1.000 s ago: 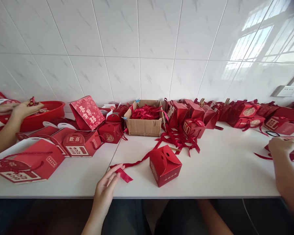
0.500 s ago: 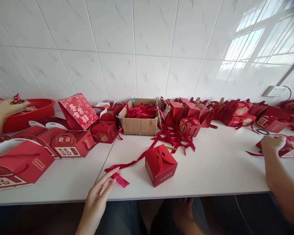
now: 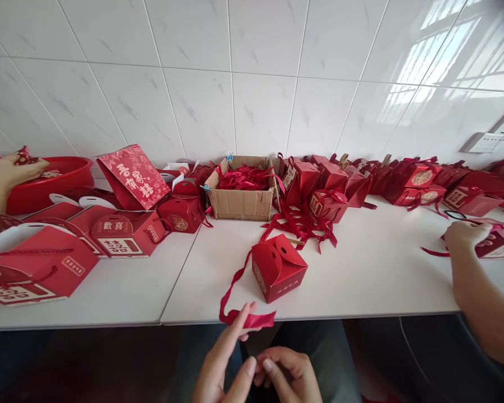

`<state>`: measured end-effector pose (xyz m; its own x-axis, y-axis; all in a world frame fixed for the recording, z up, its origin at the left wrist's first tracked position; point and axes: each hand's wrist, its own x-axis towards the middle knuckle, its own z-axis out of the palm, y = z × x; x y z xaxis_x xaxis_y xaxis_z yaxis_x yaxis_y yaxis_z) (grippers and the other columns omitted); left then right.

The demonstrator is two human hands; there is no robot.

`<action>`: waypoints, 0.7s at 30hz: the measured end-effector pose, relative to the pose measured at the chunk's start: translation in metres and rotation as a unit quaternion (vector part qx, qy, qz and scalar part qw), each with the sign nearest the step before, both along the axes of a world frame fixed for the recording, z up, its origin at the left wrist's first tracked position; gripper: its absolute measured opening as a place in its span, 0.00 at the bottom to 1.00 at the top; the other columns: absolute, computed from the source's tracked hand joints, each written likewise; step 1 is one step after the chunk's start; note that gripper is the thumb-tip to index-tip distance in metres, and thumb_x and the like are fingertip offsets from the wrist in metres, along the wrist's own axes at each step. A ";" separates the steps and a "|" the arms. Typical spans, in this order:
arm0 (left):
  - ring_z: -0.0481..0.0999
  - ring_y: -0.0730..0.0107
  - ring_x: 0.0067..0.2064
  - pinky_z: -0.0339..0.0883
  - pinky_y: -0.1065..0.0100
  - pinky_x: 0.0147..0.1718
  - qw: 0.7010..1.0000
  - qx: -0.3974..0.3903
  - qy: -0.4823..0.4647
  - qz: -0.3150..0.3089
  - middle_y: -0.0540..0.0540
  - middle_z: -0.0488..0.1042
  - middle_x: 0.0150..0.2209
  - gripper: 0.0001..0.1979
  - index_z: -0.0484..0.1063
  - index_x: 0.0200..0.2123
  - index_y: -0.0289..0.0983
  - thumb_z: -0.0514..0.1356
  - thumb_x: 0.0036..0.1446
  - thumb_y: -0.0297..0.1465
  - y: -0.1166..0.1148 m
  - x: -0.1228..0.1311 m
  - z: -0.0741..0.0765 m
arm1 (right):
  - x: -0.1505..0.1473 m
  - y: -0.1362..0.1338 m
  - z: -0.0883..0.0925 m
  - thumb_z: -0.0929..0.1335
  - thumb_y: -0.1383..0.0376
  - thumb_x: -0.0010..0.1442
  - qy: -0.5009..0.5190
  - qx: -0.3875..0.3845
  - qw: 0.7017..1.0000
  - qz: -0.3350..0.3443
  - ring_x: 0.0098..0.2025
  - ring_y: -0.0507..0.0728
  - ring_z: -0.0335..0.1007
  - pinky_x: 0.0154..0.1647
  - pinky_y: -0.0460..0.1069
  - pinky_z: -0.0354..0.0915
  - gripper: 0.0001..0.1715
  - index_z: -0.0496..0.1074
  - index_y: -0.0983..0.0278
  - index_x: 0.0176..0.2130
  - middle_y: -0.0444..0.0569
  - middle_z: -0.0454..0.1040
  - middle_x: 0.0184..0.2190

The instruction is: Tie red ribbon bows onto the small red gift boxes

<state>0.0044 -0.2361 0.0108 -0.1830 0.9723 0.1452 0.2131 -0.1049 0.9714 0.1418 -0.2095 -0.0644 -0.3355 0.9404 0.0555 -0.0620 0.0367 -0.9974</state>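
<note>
My left hand (image 3: 229, 358) is in front of the table edge, a dark red ribbon (image 3: 260, 321) caught between its index finger and the fingers behind. Its thumb points toward my right hand (image 3: 288, 372), whose thumb and fingers are pinched together; whatever may be in that pinch is too small to make out. From my left fingers the ribbon loops up to a small red gift box (image 3: 279, 268) standing on the table, its curved top flaps folded over and showing round holes. The ribbon's far end is hidden by the box.
Behind the box stands a cardboard carton (image 3: 241, 204) of ribbons, with loose ribbons (image 3: 300, 224) beside it. Red boxes (image 3: 126, 238) line the left and the wall. Co-workers' hands are at a red basin (image 3: 73, 168) on the left and a ribboned box (image 3: 502, 240) on the right.
My left hand has carried the ribbon end right and toward me, off the table. My right hand has risen from below to meet it. The view has tilted slightly down.
</note>
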 end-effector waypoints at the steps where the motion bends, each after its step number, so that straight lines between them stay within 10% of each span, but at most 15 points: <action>1: 0.66 0.61 0.61 0.63 0.65 0.59 0.999 0.023 0.028 -0.014 0.48 0.62 0.62 0.26 0.57 0.62 0.49 0.55 0.60 0.37 -0.001 0.006 -0.004 | 0.003 0.001 0.004 0.65 0.57 0.62 0.023 0.020 1.000 -0.001 0.31 0.56 0.76 0.31 0.46 0.71 0.16 0.79 0.63 0.38 0.53 0.79 0.31; 6: 0.50 0.55 0.68 0.46 0.51 0.66 0.984 0.092 0.086 -0.123 0.52 0.58 0.64 0.30 0.50 0.64 0.53 0.54 0.60 0.34 -0.002 0.021 -0.019 | 0.012 0.001 0.027 0.71 0.59 0.57 0.163 -0.001 0.984 -0.067 0.48 0.59 0.73 0.48 0.51 0.70 0.17 0.76 0.52 0.47 0.50 0.74 0.49; 10: 0.48 0.51 0.68 0.40 0.45 0.66 0.979 0.089 0.031 -0.178 0.52 0.62 0.62 0.27 0.59 0.60 0.53 0.57 0.57 0.38 -0.003 0.024 -0.032 | 0.006 0.003 0.042 0.73 0.59 0.55 0.296 -0.142 0.944 -0.049 0.40 0.54 0.75 0.46 0.48 0.70 0.08 0.79 0.55 0.38 0.46 0.78 0.37; 21: 0.62 0.46 0.61 0.65 0.48 0.53 0.932 0.129 -0.254 -0.224 0.46 0.74 0.51 0.31 0.69 0.53 0.52 0.59 0.46 0.55 -0.002 -0.008 -0.057 | 0.007 0.012 0.087 0.74 0.63 0.53 0.420 -0.211 0.880 -0.075 0.26 0.47 0.68 0.29 0.41 0.67 0.07 0.77 0.64 0.27 0.46 0.74 0.26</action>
